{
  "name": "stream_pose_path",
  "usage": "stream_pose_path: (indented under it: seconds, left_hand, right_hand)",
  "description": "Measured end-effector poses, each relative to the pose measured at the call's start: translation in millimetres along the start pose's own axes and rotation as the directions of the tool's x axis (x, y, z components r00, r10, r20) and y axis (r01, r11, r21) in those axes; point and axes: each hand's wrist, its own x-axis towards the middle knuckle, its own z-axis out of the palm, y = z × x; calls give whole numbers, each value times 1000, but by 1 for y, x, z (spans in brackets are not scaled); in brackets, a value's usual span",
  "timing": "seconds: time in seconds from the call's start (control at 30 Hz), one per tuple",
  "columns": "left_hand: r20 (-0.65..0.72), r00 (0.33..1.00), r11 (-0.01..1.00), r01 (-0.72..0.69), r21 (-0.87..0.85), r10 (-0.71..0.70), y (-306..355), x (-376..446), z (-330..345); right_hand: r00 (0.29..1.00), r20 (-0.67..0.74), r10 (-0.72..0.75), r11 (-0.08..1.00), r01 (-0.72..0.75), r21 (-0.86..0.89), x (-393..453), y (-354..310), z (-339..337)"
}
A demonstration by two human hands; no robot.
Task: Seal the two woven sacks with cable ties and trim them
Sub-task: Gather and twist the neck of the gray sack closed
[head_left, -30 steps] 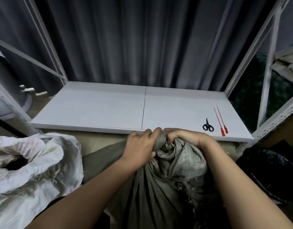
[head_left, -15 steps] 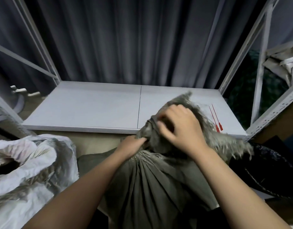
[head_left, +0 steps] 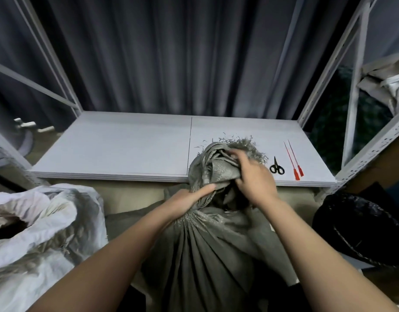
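We grip the grey sack's (head_left: 207,255) gathered neck in front of us with left hand (head_left: 185,202) and right hand (head_left: 253,179); both red cable ties (head_left: 294,159), the scissors (head_left: 277,168) and the open white sack (head_left: 43,221) at left lie untouched.

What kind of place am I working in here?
Probably a storeroom or warehouse bay. Perforated metal shelving uprights frame a low grey shelf board, a dark curtain hangs behind, and woven sacks sit in front: a grey sack and a white sack.
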Motion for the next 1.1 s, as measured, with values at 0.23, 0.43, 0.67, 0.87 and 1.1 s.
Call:
stream_pose_path:
  seconds: [0.23, 0.43, 0.67, 0.87, 1.1]
  left_hand:
    - [55, 996, 970, -76, 233, 64, 3, -10, 1]
    - [44, 999, 973, -19, 230, 9, -6, 1, 5]
    - [150, 989, 981, 22, -195, 7, -14, 1, 3]
    - [152, 988, 915, 57, -400, 4, -9, -4, -3]
    - [178, 984, 894, 73, -443, 8, -4, -6, -1]
  right_hand:
    - [852, -492, 180, 980, -200, 12, 19, 31, -36]
    - [867, -307, 392, 907, -309, 286, 31, 7, -30]
    - [975, 220, -40, 616, -149, 774, 13, -1, 8]
    - [952, 117, -282, 959, 283, 12, -7, 21, 10]
    - [997, -75, 18, 949, -41, -311, -4, 17, 33]
